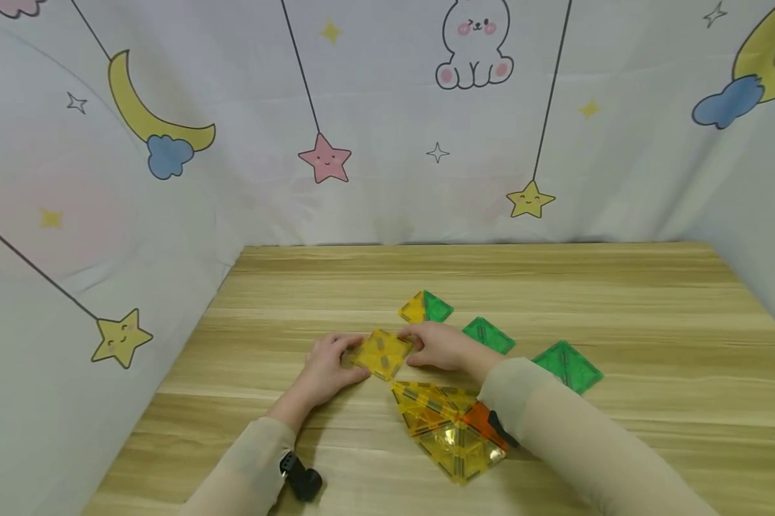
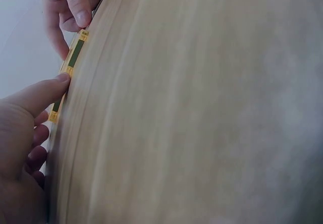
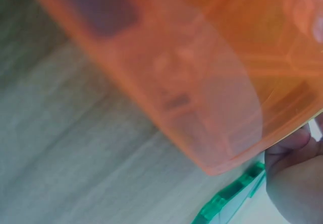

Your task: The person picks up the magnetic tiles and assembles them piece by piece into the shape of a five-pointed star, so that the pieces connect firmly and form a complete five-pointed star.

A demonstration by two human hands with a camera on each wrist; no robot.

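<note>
A flat diamond of translucent yellow magnetic tiles (image 1: 382,354) lies on the wooden table between both hands. My left hand (image 1: 326,373) holds its left side, thumb at the near edge and fingers at the far one. In the left wrist view, the left thumb (image 2: 48,94) presses the tile's yellow edge. From the other side my right hand (image 1: 440,345) grips the right corner between thumb and fingers. Just nearer stands a raised yellow tile structure (image 1: 435,408) with an orange tile (image 1: 480,423), close to the right sleeve. That orange tile fills much of the right wrist view.
Behind the right hand lies a half-yellow, half-green diamond (image 1: 437,307). Two green diamonds (image 1: 488,335), (image 1: 566,364) lie to the right, the nearer one partly behind the right sleeve. A printed cloth (image 1: 387,201) hangs along the table's back and left edges.
</note>
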